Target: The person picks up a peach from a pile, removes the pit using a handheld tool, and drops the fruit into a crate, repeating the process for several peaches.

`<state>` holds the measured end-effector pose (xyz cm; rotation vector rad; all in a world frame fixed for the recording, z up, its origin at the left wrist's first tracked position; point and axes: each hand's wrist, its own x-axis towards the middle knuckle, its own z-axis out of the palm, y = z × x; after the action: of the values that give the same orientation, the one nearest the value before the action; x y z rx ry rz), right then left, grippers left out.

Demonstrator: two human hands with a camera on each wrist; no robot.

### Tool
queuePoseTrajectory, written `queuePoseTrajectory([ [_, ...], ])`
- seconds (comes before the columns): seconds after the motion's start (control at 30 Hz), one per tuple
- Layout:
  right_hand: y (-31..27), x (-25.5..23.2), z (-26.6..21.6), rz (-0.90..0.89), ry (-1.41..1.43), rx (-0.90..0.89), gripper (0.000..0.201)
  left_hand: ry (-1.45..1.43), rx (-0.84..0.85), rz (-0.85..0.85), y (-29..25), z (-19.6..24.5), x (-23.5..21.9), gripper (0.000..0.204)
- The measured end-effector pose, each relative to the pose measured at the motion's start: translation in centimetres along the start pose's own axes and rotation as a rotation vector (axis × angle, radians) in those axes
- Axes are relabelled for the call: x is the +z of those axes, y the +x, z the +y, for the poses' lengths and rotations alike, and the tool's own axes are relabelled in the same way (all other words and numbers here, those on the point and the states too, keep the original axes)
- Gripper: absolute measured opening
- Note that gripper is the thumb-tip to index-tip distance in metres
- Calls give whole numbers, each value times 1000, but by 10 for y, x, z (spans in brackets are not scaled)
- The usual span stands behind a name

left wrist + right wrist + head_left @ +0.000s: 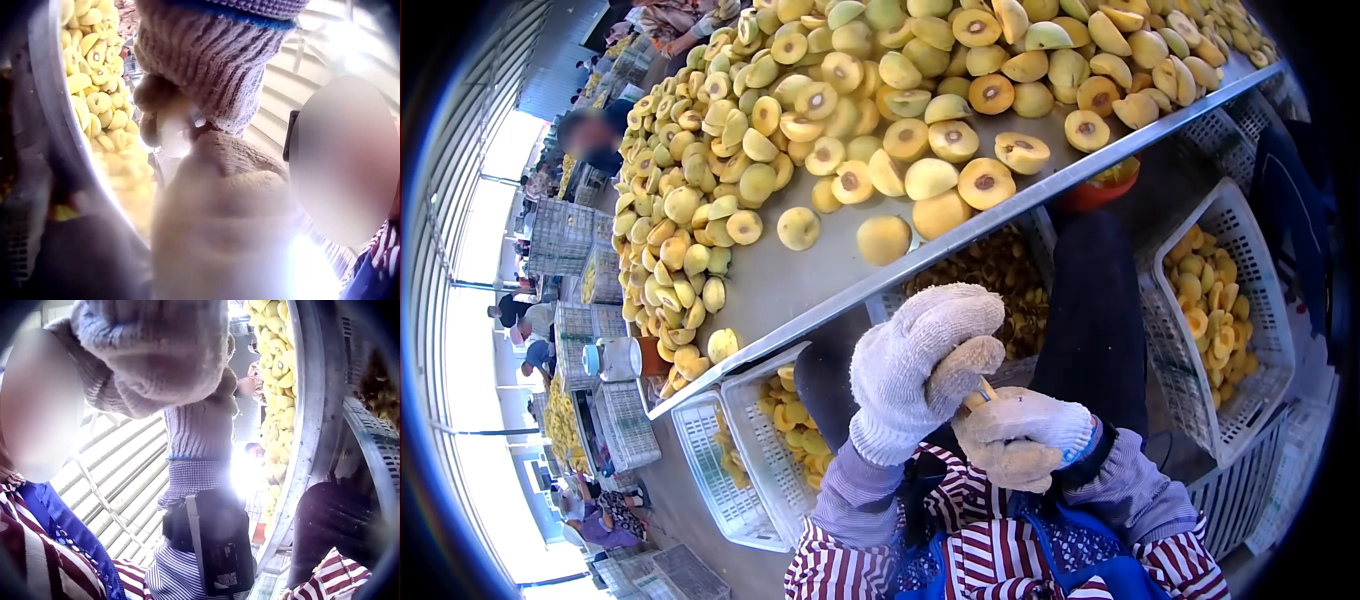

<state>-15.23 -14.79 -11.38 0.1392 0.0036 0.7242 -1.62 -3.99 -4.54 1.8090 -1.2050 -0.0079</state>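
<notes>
Both hands wear thick whitish knit gloves and meet above the person's lap in the head view. My left hand (925,365) is raised, with its fingers curled over and its thumb bent toward the right hand. My right hand (1025,438) is curled just below and beside it, gripping a thin yellowish stick-like handle (980,395) that shows between the two gloves. The handle's far end is hidden. I cannot tell whether the left fingers hold anything. In the left wrist view the left glove (225,219) fills the foreground, blurred, with the right glove (200,69) above it.
Halved yellow peaches (930,140), many with pits showing, pile on a metal table (840,265) with a raised edge. White crates of peach halves stand at right (1280,340) and left (750,440). Under the edge sits a crate of brownish pieces (990,270). Other people work farther off.
</notes>
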Motion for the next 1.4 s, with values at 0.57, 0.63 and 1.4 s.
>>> queuePoseTrajectory([
  [0.57,6,-2,6,-123,157,2,30,-47,77,53,-9,-10,1,32],
  [0.63,2,-8,7,-130,149,-2,29,-187,-143,2,-4,-2,-1,30],
  [1.4,3,-6,5,-105,243,55,38,-511,-295,39,-20,-9,13,29],
])
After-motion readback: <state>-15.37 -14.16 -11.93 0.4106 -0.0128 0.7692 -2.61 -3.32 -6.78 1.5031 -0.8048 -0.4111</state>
